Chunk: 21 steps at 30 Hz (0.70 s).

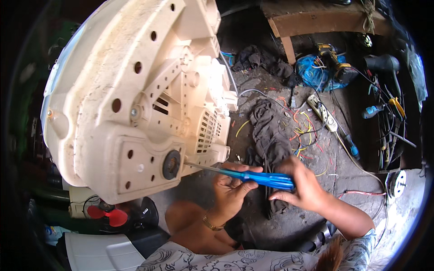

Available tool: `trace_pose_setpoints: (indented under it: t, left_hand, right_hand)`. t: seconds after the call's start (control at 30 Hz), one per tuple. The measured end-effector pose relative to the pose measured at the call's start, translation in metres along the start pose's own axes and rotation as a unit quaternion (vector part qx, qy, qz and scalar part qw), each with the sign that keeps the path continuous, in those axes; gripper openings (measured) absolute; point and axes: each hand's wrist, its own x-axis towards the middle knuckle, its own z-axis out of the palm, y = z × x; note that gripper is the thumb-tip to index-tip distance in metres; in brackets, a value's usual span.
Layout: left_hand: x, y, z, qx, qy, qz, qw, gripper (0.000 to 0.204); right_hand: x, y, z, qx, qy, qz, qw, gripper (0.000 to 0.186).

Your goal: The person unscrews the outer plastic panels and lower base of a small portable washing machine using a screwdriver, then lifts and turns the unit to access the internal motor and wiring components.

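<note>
A large cream plastic machine casing [104,135] fills the left, tipped so its hollow, ribbed side faces right. Both my hands are on a screwdriver with a translucent blue handle [271,179]. The fingers of my left hand [229,194] pinch it where handle and shaft meet. My right hand [305,185] is closed round the butt of the handle. The metal shaft runs left to the casing's lower edge, beside a round black rubber foot [171,165]. I cannot tell what its tip touches.
A dark rag [266,131] and loose coloured wires [303,128] lie on the floor. Beyond are a white power strip [322,112], a yellow-black drill [337,63] on a blue bag and a tool box [384,135]. A red fan blade [108,215] sits lower left.
</note>
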Motion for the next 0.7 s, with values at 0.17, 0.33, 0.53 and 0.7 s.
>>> trace_pose_setpoints:
  t: [0.17, 0.33, 0.53, 0.7]
  left_hand:
    - [0.0, 0.009, -0.004, 0.025, -0.011, -0.044, 0.999, 0.043]
    - [-0.001, 0.039, -0.034, 0.294, -0.31, -0.246, 0.87, 0.065]
    - [-0.018, 0.192, -0.141, 0.393, -0.417, -0.352, 0.74, 0.037]
    - [-0.028, 0.379, -0.204, 0.109, -0.086, -0.16, 0.977, 0.04]
  right_hand:
    - [0.002, -0.001, -0.002, -0.001, -0.021, 0.01, 1.0, 0.044]
    - [0.023, -0.017, -0.006, 0.11, -0.058, 0.175, 0.977, 0.037]
    - [0.032, -0.031, -0.006, -0.299, -0.044, -0.095, 0.948, 0.033]
    - [0.061, -0.012, -0.026, 0.142, -0.141, 0.346, 0.916, 0.039]
